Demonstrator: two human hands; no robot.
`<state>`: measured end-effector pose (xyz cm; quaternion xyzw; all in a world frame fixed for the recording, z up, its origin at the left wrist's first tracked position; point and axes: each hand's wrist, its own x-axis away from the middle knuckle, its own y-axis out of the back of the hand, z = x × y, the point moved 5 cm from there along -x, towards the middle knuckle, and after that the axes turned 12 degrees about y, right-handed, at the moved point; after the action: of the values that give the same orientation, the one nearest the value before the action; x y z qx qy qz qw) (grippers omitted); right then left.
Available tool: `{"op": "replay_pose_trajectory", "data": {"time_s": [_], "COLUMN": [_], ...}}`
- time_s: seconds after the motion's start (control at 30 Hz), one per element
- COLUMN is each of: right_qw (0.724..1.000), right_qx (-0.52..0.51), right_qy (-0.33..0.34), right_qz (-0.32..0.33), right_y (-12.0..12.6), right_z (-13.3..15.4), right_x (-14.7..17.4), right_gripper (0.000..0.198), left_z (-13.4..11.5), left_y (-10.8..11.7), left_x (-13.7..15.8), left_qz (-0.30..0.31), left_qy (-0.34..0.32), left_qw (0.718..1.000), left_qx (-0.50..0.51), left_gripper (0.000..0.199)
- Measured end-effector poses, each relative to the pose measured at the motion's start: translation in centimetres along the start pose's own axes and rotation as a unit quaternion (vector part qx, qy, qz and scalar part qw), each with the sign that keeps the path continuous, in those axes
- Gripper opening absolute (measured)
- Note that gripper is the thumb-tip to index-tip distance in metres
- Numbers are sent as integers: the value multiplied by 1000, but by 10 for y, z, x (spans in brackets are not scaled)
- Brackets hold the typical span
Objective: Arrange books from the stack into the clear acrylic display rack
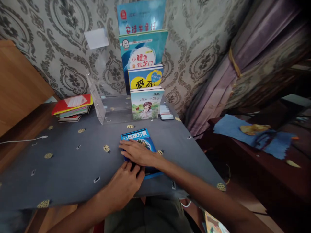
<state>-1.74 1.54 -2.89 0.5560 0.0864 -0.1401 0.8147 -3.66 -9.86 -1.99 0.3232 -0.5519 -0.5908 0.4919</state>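
Observation:
A blue book [150, 144] with Chinese characters and a globe picture on its cover lies on the cloth-covered table in front of me. Flat across the cover rests my right hand [137, 152], its fingers stretched out to the left. My left hand [128, 178] is at the book's lower left edge, just below the right hand. Its fingers are bent and closed against that edge; the fingertips are partly hidden. Both hands cover much of the book's left side and middle.
Several books, the front one a green picture book [147, 105], stand in a clear acrylic rack [96, 100] against the wall. A pile of books and folders [73, 105] lies at the left, near a white cable [36, 139]. A tied curtain [209, 87] hangs at the right.

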Motion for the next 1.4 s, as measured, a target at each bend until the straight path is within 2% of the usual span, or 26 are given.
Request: {"op": "replay_pose_trajectory", "data": {"time_s": [0.1,0.23,0.33,0.43,0.53,0.6,0.67,0.77,0.87,1.03,1.2,1.3,1.4], "right_qw": [999,992,987,983,981,979,974,958,942,947,953,956,959], "right_qx": [40,72,71,58,24,-9,-36,-53,-64,-60,-21,-2,2], "right_qy": [-25,-97,-127,-142,-136,-122,-119,-154,-196,-212,-225,-221,-210], "right_qz": [-5,-48,-74,-105,-139,-161,-188,-236,-265,-235,-200,-191,-190], "right_y": [-2,9,17,22,25,27,31,40,48,51,50,51,52], "right_z": [-23,-58,-72,-79,-85,-89,-94,-102,-108,-106,-102,-101,-99], "right_x": [4,35,59,73,81,84,87,94,101,99,95,94,94], "right_gripper": [35,38,39,38,38,38,38,38,36,32,32,31,31], "left_z": [1,2,4,7,15,27,43,66,78,79,79,68,45], "left_y": [-7,-18,-16,-5,6,11,12,-1,-14,-23,-23,-18,-10], "left_x": [1,3,1,-4,-19,-34,-51,-74,-88,-95,-94,-89,-80], "left_qz": [-6,-5,-1,-2,-2,-30,-87,-128,-156,-199,-206,-195,-169], "left_qy": [-7,-14,-18,-19,-4,18,44,70,84,90,89,55,-6], "left_qw": [1000,1000,1000,1000,999,998,994,988,983,974,972,973,975], "left_qx": [-8,2,14,20,36,49,59,59,52,58,76,108,145], "left_gripper": [62,65,64,52,28,20,25,37,40,38,38,38,38]}}
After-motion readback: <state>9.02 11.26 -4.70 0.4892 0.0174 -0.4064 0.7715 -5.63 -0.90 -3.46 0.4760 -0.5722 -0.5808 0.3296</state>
